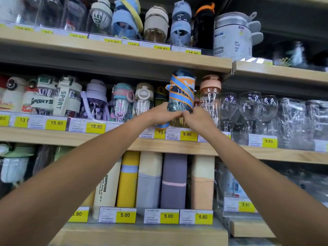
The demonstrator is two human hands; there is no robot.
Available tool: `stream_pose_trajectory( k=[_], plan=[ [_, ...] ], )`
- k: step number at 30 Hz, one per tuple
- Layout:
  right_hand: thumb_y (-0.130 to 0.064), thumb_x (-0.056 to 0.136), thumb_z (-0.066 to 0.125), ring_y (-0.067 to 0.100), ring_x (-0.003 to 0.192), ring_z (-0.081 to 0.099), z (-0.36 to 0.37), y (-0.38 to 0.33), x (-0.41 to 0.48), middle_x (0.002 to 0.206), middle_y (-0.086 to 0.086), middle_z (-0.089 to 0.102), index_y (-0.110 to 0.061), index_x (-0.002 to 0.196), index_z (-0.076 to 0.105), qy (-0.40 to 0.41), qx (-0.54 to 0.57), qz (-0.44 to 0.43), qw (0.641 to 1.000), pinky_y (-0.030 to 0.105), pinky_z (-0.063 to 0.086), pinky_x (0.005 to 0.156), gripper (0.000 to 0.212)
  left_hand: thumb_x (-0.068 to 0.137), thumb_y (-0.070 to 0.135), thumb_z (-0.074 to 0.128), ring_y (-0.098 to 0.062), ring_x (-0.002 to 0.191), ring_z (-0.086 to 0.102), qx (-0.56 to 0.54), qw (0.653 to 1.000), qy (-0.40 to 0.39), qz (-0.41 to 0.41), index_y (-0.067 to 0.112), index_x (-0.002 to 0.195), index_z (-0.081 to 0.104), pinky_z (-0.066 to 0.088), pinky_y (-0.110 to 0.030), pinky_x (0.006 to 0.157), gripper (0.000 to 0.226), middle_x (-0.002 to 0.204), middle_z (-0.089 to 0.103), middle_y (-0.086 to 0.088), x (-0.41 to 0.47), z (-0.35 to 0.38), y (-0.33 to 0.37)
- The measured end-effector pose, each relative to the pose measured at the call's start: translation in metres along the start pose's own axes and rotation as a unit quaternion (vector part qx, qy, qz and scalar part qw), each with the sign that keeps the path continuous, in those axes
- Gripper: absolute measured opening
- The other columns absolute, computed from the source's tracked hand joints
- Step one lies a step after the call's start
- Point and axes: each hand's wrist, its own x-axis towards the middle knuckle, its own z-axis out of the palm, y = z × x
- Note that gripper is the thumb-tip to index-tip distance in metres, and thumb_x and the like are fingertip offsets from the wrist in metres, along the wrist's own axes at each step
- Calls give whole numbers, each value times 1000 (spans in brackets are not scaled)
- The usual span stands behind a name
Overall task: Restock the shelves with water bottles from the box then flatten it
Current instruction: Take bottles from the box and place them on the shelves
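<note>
A clear water bottle with a dark blue lid and a blue and orange strap (181,93) stands at the front of the middle shelf (99,138), above the 9.90 price tag. My left hand (162,113) grips its lower left side. My right hand (197,118) grips its lower right side, and the fingertips of both hands meet in front of the bottle. The bottle leans a little to the left. A peach-lidded bottle (210,93) is right beside it on the right. The box is out of view.
The middle shelf holds several wrapped bottles to the left and wine glasses (248,110) to the right. The upper shelf (124,50) carries more bottles and a grey pot (232,36). Below stand tall coloured flasks (174,180) behind yellow price tags.
</note>
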Motion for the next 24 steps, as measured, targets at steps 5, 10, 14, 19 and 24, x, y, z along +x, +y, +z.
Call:
stream_pose_trajectory(
  k=[5, 10, 14, 19, 24],
  plan=[
    [-23, 93, 46, 26, 74, 50, -7, 2, -6, 68, 3, 51, -9, 74, 51, -13, -5, -22, 1000, 30, 33, 58, 25, 92, 32, 58, -16, 110, 59, -22, 999, -6, -43, 19, 120, 61, 45, -29, 97, 31, 119, 65, -1, 6, 7, 1],
    [-18, 91, 45, 23, 68, 48, -11, 7, -8, 71, 5, 52, -9, 80, 54, -20, 32, -31, 999, 27, 33, 53, 16, 98, 21, 48, -11, 107, 49, -17, 999, -26, -38, 13, 131, 50, 34, -17, 85, 34, 120, 56, -3, 2, 10, 9],
    [-14, 89, 44, 17, 59, 43, -13, 7, -11, 64, 1, 47, -10, 78, 53, -28, 35, -31, 999, 26, 29, 50, 15, 97, 24, 49, -18, 105, 54, 13, 999, 3, -52, 10, 125, 55, 40, -21, 79, 32, 116, 60, -6, 3, 13, 8],
    [-12, 89, 44, 21, 70, 47, -17, 10, -13, 78, 8, 52, -5, 80, 55, -34, 45, -20, 998, 27, 33, 55, 16, 93, 28, 57, -15, 78, 48, 80, 994, 35, -68, 11, 114, 58, 35, -24, 58, 28, 77, 52, 2, 1, 17, 6],
    [-11, 91, 46, 23, 87, 57, -21, 16, -23, 100, 11, 65, -4, 106, 64, 6, 119, -18, 993, 31, 45, 77, 24, 85, 36, 58, -29, 93, 62, 125, 978, 130, -109, 14, 108, 55, 51, -36, 82, 32, 100, 64, -6, -7, 20, 5]
  ],
)
